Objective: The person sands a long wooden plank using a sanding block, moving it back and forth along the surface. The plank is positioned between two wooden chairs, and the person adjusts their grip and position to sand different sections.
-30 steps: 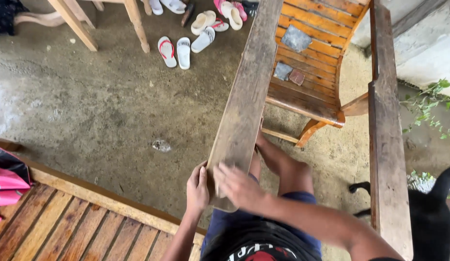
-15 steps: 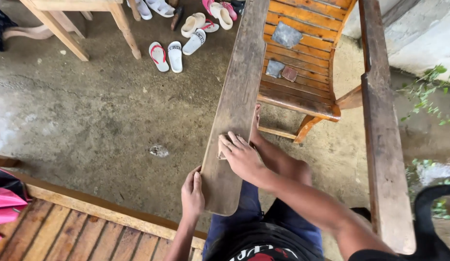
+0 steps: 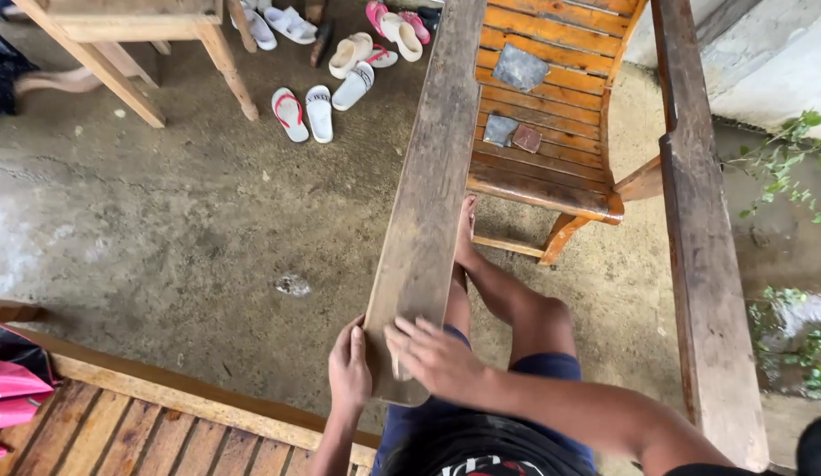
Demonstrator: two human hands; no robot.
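A long weathered wooden plank (image 3: 432, 176) runs from my lap away toward the top of the view, over my bare legs (image 3: 507, 300). My left hand (image 3: 350, 370) grips the plank's near left edge. My right hand (image 3: 435, 357) lies flat on the plank's near end, fingers spread on top, and a small pale object may be under them; I cannot tell what it is. I am seated, in dark shorts.
A slatted wooden chair (image 3: 552, 115) with grey stone pieces (image 3: 519, 66) stands ahead. A second plank (image 3: 706, 264) runs along the right. Several sandals (image 3: 305, 113) lie on the concrete floor beside a wooden table leg (image 3: 225, 62). A slatted bench (image 3: 164, 432) is lower left.
My right hand slid down the plank toward its near end. The left hand kept its grip on the plank's edge. The view shifted slightly.
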